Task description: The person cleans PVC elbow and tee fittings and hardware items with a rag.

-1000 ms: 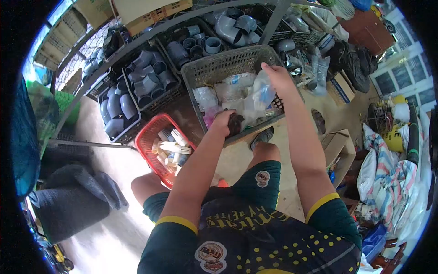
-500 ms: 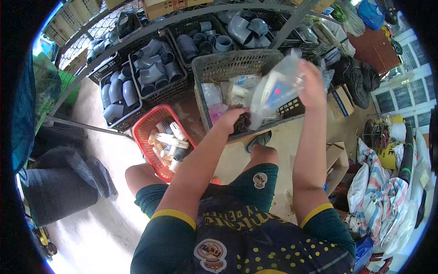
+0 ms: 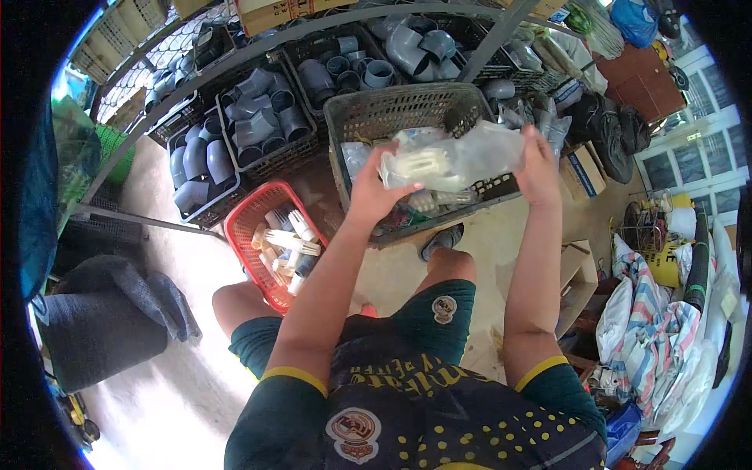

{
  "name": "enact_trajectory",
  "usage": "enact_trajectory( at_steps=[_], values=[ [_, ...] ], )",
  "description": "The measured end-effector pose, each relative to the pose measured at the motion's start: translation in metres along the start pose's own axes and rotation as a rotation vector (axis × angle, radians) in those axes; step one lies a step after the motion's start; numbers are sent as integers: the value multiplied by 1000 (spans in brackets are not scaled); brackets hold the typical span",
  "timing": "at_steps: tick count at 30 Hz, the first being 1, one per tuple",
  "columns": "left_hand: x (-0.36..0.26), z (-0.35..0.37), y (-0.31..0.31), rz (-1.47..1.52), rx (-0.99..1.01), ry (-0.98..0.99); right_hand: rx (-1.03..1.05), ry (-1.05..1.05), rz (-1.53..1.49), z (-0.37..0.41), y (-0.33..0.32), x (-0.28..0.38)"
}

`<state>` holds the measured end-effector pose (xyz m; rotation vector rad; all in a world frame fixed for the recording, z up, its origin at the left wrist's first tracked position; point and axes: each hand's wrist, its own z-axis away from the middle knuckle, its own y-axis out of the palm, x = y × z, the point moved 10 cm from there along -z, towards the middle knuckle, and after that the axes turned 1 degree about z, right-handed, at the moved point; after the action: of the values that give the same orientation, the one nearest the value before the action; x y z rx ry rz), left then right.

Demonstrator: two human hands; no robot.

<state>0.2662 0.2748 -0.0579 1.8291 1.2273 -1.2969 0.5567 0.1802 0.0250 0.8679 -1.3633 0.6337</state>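
A clear plastic bag (image 3: 489, 153) stretches between my two hands over the dark crate (image 3: 407, 103). Whitish slotted plastic pieces (image 3: 423, 163) show through its left end. My left hand (image 3: 376, 184) grips that filled end, thumb toward me. At the other end, the fingers of my right hand (image 3: 537, 168) are closed on the bag's loose film. Below the bag, the crate holds more bagged items, partly hidden. Left of the crate, a red basket (image 3: 235, 235) between my knees holds several white and cream plastic fittings (image 3: 291, 241).
Crates of grey pipe fittings (image 3: 262, 121) line the far side under a metal rail (image 3: 313, 30). A black roll (image 3: 106, 333) stands at left. An open cardboard box (image 3: 576, 274) and striped sheeting (image 3: 646, 329) lie at right.
The bag has swung from a raised, tilted position to nearly level. My left hand has come up out of the crate and taken hold of the bag's left end.
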Motion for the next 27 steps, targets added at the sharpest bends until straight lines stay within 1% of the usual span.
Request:
enact_trajectory(
  at_steps=[1,3,4,5,6,8,10,11,14,15,18,19,20,21,22,23,25,26,27],
  values=[
    [-15,2,-13,-154,-35,-131,-51,50,-33,7,-2,-9],
    [17,9,2,197,56,-317,37,47,-171,20,17,2],
    [19,11,9,371,101,-408,81,44,-242,27,30,10],
    [22,23,14,423,104,-543,143,-50,-88,34,47,21],
    [23,28,16,474,33,-588,202,-147,66,42,66,31],
    [32,39,22,580,-110,-677,266,-179,315,43,80,35],
    [31,41,44,684,96,-675,277,-47,502,28,76,27],
    [29,43,54,737,197,-670,272,-106,277,27,78,39],
    [-13,32,56,419,466,-340,176,-23,-167,34,85,57],
    [-27,31,55,527,439,-354,77,-106,53,17,69,42],
    [-16,31,51,528,447,-470,86,0,81,14,63,44],
    [-12,27,43,531,353,-472,137,-72,-87,26,78,70],
    [-5,25,36,536,258,-477,141,-73,-2,19,76,61],
    [9,28,35,542,215,-538,139,-74,82,9,69,45],
    [23,31,33,550,169,-597,132,-73,167,10,74,43],
    [45,35,36,561,166,-708,54,208,251,19,70,16],
    [15,37,26,647,-106,-828,148,360,91,14,68,-8],
    [27,43,37,805,-146,-903,200,439,13,10,67,-23],
    [46,51,49,965,-188,-977,252,444,-29,5,66,-34]
  ],
)
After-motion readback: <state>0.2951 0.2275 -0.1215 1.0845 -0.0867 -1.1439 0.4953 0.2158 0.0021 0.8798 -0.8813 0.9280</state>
